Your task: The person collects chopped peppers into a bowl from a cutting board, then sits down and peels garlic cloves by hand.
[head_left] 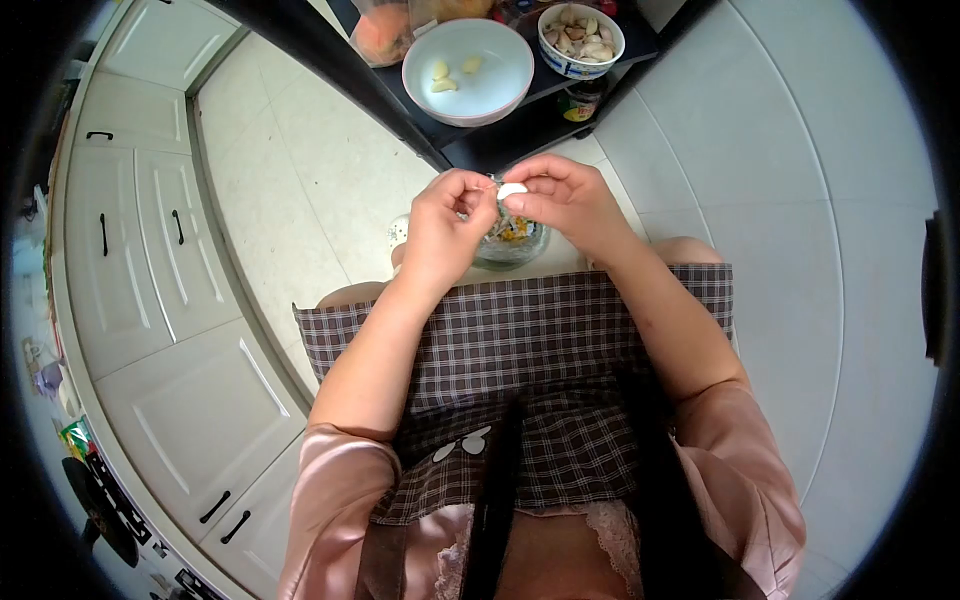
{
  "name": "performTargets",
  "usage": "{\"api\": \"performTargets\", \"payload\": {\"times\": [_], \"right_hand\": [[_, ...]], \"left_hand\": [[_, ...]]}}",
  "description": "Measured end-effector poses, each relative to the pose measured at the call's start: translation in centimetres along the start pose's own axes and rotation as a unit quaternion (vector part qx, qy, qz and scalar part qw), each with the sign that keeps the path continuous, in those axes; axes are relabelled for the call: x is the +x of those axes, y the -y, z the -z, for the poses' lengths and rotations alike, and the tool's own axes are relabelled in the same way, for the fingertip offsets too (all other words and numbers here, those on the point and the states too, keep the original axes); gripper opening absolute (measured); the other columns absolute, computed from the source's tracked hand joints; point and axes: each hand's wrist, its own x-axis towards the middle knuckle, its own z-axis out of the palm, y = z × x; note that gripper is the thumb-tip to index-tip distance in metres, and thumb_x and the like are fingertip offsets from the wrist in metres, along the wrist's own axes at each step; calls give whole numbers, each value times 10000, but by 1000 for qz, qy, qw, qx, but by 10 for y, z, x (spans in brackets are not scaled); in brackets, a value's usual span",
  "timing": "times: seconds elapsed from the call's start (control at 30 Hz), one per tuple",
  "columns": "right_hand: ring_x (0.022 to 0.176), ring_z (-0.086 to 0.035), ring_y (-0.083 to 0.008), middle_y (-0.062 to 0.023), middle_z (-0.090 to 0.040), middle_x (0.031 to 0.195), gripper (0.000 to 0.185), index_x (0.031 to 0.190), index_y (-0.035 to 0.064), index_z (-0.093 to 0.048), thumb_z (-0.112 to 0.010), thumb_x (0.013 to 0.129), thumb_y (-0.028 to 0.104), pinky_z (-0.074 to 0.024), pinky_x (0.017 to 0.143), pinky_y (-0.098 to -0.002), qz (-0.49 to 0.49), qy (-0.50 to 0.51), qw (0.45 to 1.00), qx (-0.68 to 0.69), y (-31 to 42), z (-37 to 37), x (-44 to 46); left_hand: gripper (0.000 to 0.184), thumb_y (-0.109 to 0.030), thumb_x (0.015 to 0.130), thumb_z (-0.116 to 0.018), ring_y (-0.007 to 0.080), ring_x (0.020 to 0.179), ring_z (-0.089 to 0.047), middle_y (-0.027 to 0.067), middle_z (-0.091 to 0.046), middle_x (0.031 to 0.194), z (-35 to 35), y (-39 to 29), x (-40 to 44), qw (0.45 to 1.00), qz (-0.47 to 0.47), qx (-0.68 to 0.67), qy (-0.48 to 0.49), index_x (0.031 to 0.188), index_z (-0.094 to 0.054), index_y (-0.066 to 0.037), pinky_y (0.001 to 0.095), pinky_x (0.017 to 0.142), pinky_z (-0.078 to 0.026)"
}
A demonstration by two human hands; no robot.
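Observation:
A pale garlic clove (512, 190) is pinched between the thumb and index finger of my right hand (560, 200). My left hand (450, 215) is closed too, its thumb and fingertip pressed together at the clove's left end; any scrap of skin between them is too small to make out. Below both hands stands a clear container (512, 252) with whitish and yellow-orange scraps in it, partly hidden by my fingers. Several peeled cloves (442, 78) lie in a white bowl (505, 105) on the shelf ahead. Unpeeled garlic fills a patterned bowl (575, 68) to its right.
A dark shelf unit (480, 150) stands ahead, with bagged produce (383, 32) at upper left and a jar (580, 103) on a lower level. White cabinets (180, 400) line the left side. A checked apron (520, 330) covers my lap.

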Motion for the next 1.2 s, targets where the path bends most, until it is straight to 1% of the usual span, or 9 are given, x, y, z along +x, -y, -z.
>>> {"api": "performTargets", "payload": {"times": [0.17, 0.37, 0.7, 0.9, 0.97, 1.03, 1.1, 1.17, 1.2], "right_hand": [[776, -566, -61, -23, -599, 831, 144, 896, -1, -566, -630, 767, -6, -456, 657, -183, -16, 15, 1000, 1, -4, 1, 1], [737, -551, -49, -1, -574, 788, 172, 902, 2, -561, -607, 740, -32, -447, 637, -185, -29, 14, 999, 19, -2, 0, 4], [711, -560, -50, -9, -600, 783, 202, 918, 9, -580, -617, 720, -11, -465, 657, -187, -9, 26, 994, -110, 1, 7, 5], [724, -567, -57, -29, -606, 799, 210, 926, -6, -571, -635, 726, 1, -474, 662, -192, -16, 25, 978, -206, 2, 16, 4], [741, -571, -57, -29, -604, 822, 238, 966, -11, -561, -636, 740, 2, -477, 677, -186, -24, 16, 960, -277, -3, 19, 3], [729, -564, -53, -22, -599, 813, 229, 961, -12, -561, -639, 746, 5, -476, 670, -185, 18, 15, 972, -234, -7, 21, 4], [737, -568, -56, -28, -605, 831, 239, 977, -14, -558, -633, 751, 0, -476, 673, -186, 15, 17, 963, -267, -1, 19, 6], [745, -572, -59, -34, -611, 849, 248, 993, -15, -554, -628, 756, -6, -477, 677, -187, 12, 19, 955, -295, -1, 16, 7], [758, -582, -79, -51, -614, 856, 250, 995, -15, -551, -617, 755, -11, -479, 666, -201, 8, 10, 975, -222, -3, 14, 7]], "left_hand": [[74, -64, 804, -606, 60, 638, -507, 29, -562, 756, -3, -4, -3, 999, -37, -5, -2, 828, -585, 3, 204, 570, -425], [82, -62, 857, -557, 51, 692, -514, 6, -562, 798, -3, -1, -4, 995, -74, 58, -9, 896, -555, 10, 185, 629, -425], [61, -55, 857, -556, 59, 684, -507, 17, -555, 794, -7, -2, -5, 990, -118, 78, -22, 879, -551, 2, 190, 624, -421], [66, -61, 868, -537, 70, 715, -528, 27, -557, 807, -6, -4, -2, 994, -77, 74, -37, 876, -544, 4, 201, 643, -431], [74, -60, 875, -521, 79, 714, -541, 24, -558, 787, -1, -13, 1, 996, -15, -49, -67, 872, -539, 12, 208, 641, -442], [84, -56, 879, -510, 87, 692, -560, 32, -580, 762, -2, -3, 2, 996, -31, -68, -55, 876, -537, 23, 211, 634, -454], [83, -46, 872, -518, 91, 679, -579, 53, -608, 768, -2, -2, -3, 995, 52, -75, 49, 881, -543, 33, 207, 630, -464], [72, -33, 862, -530, 90, 677, -590, 69, -623, 776, -3, -3, -4, 993, 81, -67, 55, 878, -559, 32, 203, 626, -470], [72, -29, 858, -536, 87, 673, -588, 66, -623, 779, -3, -2, -3, 994, 82, -46, 57, 884, -567, 31, 202, 621, -471]]}}
